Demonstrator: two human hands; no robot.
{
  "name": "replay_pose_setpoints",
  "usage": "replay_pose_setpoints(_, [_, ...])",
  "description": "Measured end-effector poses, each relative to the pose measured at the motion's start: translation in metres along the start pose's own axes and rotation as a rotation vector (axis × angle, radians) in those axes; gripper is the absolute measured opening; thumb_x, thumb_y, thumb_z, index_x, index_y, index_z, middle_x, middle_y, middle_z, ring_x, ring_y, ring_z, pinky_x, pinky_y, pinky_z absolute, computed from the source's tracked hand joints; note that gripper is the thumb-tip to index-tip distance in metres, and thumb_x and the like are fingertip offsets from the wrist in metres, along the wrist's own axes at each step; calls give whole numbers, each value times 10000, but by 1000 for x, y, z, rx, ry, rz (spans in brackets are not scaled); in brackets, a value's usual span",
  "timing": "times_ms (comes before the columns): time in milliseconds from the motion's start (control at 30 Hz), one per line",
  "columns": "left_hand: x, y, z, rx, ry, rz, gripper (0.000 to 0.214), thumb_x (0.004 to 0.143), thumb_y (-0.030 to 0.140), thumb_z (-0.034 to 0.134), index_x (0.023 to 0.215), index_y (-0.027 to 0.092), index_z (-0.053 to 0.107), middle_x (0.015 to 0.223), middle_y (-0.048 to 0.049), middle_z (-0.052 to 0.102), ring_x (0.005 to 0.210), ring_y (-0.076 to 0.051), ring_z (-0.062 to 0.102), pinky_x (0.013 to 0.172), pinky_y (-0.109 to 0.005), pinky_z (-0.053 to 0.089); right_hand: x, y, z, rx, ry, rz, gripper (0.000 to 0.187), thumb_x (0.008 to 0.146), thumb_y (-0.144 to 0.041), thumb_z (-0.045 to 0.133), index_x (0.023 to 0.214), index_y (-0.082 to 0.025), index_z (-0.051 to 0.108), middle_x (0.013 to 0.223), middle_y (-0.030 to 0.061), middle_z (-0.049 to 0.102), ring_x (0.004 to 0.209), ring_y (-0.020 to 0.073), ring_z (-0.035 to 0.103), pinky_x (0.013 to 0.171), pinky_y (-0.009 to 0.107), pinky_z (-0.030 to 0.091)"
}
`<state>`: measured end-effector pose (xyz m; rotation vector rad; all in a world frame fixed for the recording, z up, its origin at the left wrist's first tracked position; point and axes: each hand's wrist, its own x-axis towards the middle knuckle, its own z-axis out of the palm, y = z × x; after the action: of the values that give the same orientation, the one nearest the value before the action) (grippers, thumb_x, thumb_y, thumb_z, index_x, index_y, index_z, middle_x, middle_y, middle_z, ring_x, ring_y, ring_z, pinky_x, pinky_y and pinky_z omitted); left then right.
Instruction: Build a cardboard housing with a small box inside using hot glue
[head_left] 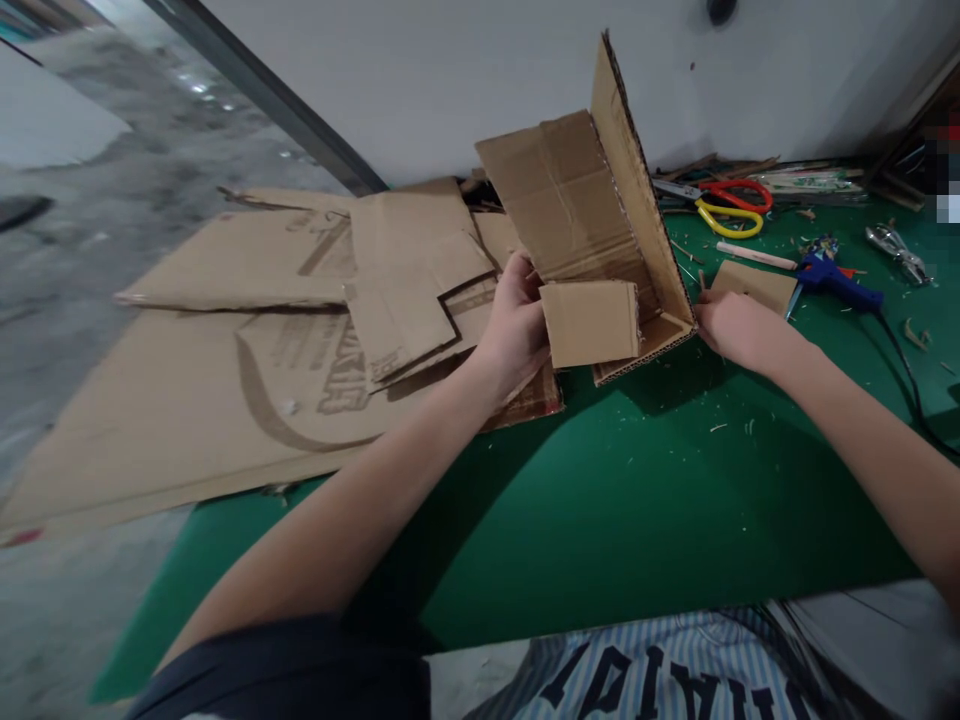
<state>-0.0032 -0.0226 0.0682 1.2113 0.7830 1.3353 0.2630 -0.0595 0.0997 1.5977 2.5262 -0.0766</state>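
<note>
A cardboard assembly [592,200] of two upright panels and a base stands on the green table [600,500]. My left hand [514,320] is closed on a small rectangular cardboard piece [590,322], pressing it against the front of the assembly. On the right side, my right hand [731,325] rests by the assembly's base corner, fingers curled against its outer wall.
Flattened cardboard sheets [247,330] pile up on the left, overhanging the table edge. Behind my right hand lie a small cardboard square [757,283], a blue glue gun [836,280] with its cord, red and yellow scissors [731,205], pliers [896,250] and scraps along the wall.
</note>
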Motion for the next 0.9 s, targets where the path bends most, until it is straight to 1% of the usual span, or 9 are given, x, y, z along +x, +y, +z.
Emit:
replay_pose_setpoints(100, [1,0,-1,15,4,-1,550,601,362,991,973,277,596,1089,3,808,1153,-281,761,892,-340,671,1,-4,3,-17,17,-5,356,975,-60,404,1159,-85,708,1098,199,732,902,272,715,648,344,407])
replay_pose_setpoints(233, [2,-2,-3,29,-3,13,527,616,335,983,966,268,595,1029,-7,808,1162,-295,756,880,-358,676,3,-7,7,-115,48,-23,381,958,-38,363,1171,-72,678,1118,218,715,881,269,692,675,354,432])
replay_pose_setpoints(367, [4,-2,-5,15,-19,17,520,641,309,972,1014,279,611,998,18,803,1126,-259,775,900,-322,666,10,4,2,-156,158,27,399,957,-35,329,1186,-83,653,1144,215,703,971,292,664,770,374,489])
replay_pose_setpoints(433, [6,-2,-6,9,-12,17,527,639,308,978,1023,283,618,991,26,803,1081,-245,787,899,-314,668,14,15,-4,-93,253,76,366,985,-79,340,1188,-99,643,1163,207,693,1017,294,653,843,390,507])
replay_pose_setpoints(600, [10,0,-11,5,46,51,591,546,293,1021,990,276,631,988,36,808,1006,-236,792,860,-309,678,11,32,-18,218,601,232,278,1026,-147,372,1135,-139,628,1189,177,691,1105,279,647,981,427,499])
replay_pose_setpoints(700, [10,-1,-15,25,15,39,532,626,313,987,1022,296,633,997,34,806,1064,-253,783,846,-319,679,4,36,-26,283,706,318,213,1022,-135,410,1086,-144,613,1217,218,696,1166,271,648,1032,405,474])
replay_pose_setpoints(800, [10,-2,-16,37,-16,35,492,677,317,957,1041,305,626,1009,27,806,1090,-269,778,834,-333,682,0,45,-32,346,848,397,149,1027,-141,433,1023,-176,578,1133,218,729,1101,253,690,968,378,498])
replay_pose_setpoints(867, [10,-3,-17,21,7,50,509,650,310,973,1021,290,626,991,30,804,1040,-253,788,802,-307,681,-2,54,-37,413,1010,377,133,1041,-175,417,998,-193,542,1026,180,739,903,210,708,823,351,522])
replay_pose_setpoints(900, [11,-4,-16,8,23,55,517,634,308,983,1008,281,627,982,32,803,1007,-241,793,780,-288,678,-4,58,-41,450,1106,337,143,1053,-205,400,990,-197,528,974,158,732,784,182,683,736,337,514])
